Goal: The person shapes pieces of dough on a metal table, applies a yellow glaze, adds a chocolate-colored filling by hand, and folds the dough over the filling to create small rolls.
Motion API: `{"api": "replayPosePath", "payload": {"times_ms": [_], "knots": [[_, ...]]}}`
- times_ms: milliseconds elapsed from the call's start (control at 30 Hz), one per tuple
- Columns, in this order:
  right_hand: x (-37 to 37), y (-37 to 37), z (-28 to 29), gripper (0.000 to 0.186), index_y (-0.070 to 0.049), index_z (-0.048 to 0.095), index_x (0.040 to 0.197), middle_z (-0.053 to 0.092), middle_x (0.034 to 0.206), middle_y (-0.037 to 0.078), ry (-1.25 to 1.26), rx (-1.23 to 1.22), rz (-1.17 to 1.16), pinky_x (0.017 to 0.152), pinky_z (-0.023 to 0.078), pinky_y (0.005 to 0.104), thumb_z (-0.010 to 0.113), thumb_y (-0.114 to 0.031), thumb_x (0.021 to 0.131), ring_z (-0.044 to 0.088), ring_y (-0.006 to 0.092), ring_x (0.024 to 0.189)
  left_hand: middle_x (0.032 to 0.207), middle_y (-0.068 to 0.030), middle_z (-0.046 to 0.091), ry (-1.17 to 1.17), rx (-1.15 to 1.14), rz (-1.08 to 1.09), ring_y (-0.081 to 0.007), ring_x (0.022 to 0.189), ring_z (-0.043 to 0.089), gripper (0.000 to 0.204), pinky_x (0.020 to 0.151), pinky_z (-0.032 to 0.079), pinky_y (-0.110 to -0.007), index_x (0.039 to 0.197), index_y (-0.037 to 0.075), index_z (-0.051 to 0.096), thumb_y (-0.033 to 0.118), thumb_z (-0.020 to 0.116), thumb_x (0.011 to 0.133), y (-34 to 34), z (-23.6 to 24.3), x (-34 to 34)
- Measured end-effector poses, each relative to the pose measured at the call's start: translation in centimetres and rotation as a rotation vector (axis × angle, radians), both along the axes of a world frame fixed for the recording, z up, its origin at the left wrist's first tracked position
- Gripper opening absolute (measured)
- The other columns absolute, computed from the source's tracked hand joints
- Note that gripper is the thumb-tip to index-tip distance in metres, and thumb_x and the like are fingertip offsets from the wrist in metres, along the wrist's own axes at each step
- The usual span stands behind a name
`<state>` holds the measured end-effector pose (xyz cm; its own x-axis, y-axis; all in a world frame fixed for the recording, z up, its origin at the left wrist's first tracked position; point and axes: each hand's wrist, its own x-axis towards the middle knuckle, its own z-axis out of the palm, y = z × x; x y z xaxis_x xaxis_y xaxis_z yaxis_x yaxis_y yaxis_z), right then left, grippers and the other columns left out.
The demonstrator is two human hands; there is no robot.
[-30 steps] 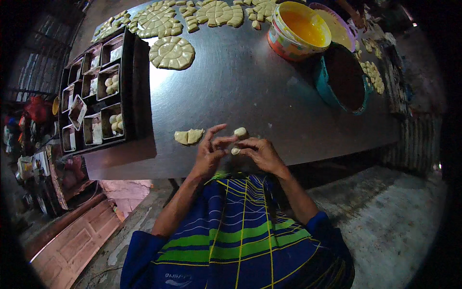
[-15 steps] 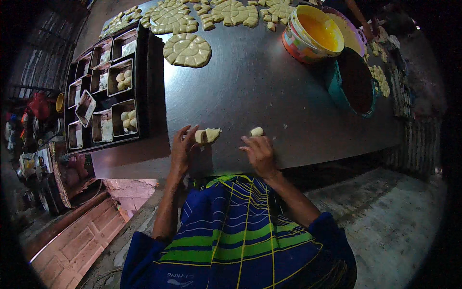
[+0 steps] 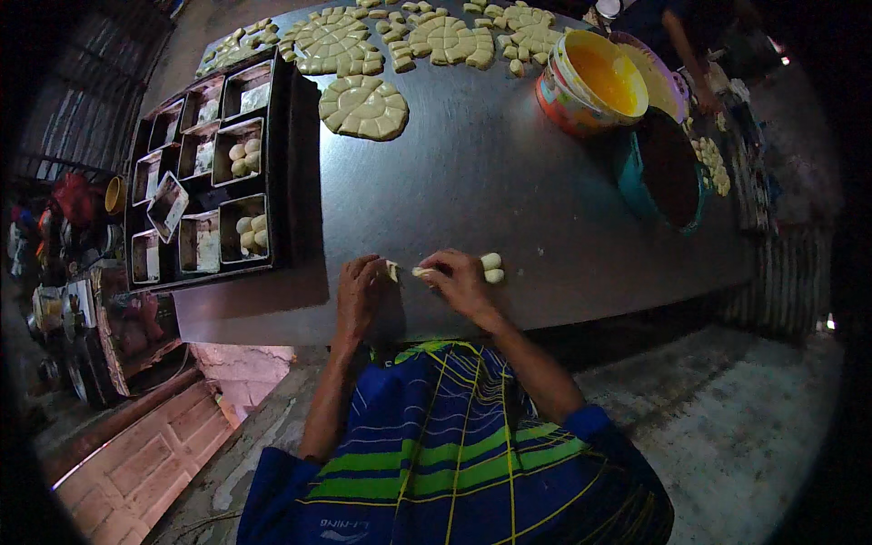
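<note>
Near the table's front edge, my left hand (image 3: pixel 358 292) has its fingers closed on a small piece of pale dough (image 3: pixel 392 270). A short gap to the right, my right hand (image 3: pixel 461 285) pinches another bit of dough (image 3: pixel 421 272) between thumb and fingertips. Just beyond the right hand's knuckles, two smooth dough pieces (image 3: pixel 491 267) rest side by side on the metal table (image 3: pixel 436 173). Part of the dough in the left hand is hidden by the fingers.
At the left stands a dark tray (image 3: pixel 207 281) of small metal tins, two of them holding dough balls (image 3: pixel 244 157). Cut dough rounds (image 3: pixel 363 107) lie farther back. Buckets (image 3: pixel 554 95), one with yellow contents, stand at the right; another person's arm (image 3: pixel 683 50) reaches in behind.
My right hand has moved left, away from the single dough piece, and now pinches dough near my left hand. Two pieces now show to its right. The dough at my left hand looks smaller.
</note>
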<state>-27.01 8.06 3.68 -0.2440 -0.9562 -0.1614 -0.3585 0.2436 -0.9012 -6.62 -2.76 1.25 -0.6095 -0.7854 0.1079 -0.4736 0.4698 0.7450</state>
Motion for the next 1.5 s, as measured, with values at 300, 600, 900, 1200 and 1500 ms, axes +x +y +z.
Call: {"api": "replayPosePath", "payload": {"times_ms": [300,600,900,1200,1500], "knots": [[-5.7,5.4,7.8,0.029,0.003,0.067,0.113,0.062,0.126,0.012,-0.787,-0.185,-0.435,0.093,0.054,0.0322,0.072,0.003,0.084,0.063,0.0195,0.111,0.139,-0.0168,0.053,0.14,0.175,0.0,-0.0309,0.125,0.053,0.054,0.107,0.04,-0.041,0.143,0.007,0.045,0.014,0.061,0.092,2.2,9.0,-5.8],[-5.3,6.5,10.4,0.043,0.003,0.062,0.123,0.054,0.135,0.019,0.179,-0.382,-0.25,0.103,0.049,0.037,0.066,0.008,0.081,0.056,0.0326,0.125,0.115,-0.0093,0.064,0.501,1.144,-0.081,-0.0156,0.104,0.06,0.049,0.092,0.048,-0.03,0.137,0.0,0.052,0.037,0.046,0.106,6.6,12.4,-16.3],[-9.6,9.4,9.3,0.048,0.001,0.063,0.122,0.056,0.128,0.018,0.136,-0.287,-0.481,0.101,0.048,0.0407,0.07,0.005,0.074,0.056,0.0345,0.12,0.124,-0.0151,0.061,0.53,1.169,-0.115,-0.0202,0.108,0.06,0.062,0.091,0.05,-0.033,0.156,0.009,0.024,0.048,0.029,0.108,10.2,13.8,-21.6],[-12.6,10.7,10.7,0.038,0.001,0.064,0.112,0.063,0.115,0.019,0.268,-0.332,-0.375,0.095,0.049,0.0438,0.064,0.009,0.075,0.06,0.0379,0.11,0.157,-0.0244,0.028,0.582,1.306,-0.12,-0.0345,0.143,0.034,0.068,0.117,0.027,-0.046,0.158,0.018,0.019,0.056,0.032,0.104,11.2,12.2,-25.2],[-17.8,11.4,8.7,0.029,-0.001,0.065,0.119,0.067,0.111,0.012,-0.289,-0.213,-0.407,0.089,0.053,0.0323,0.064,-0.003,0.089,0.066,0.0224,0.103,0.158,-0.0225,0.028,0.348,0.596,0.045,-0.0373,0.144,0.032,0.067,0.118,0.025,-0.049,0.155,0.009,0.026,0.05,0.038,0.104,12.5,11.7,-27.8]]}}
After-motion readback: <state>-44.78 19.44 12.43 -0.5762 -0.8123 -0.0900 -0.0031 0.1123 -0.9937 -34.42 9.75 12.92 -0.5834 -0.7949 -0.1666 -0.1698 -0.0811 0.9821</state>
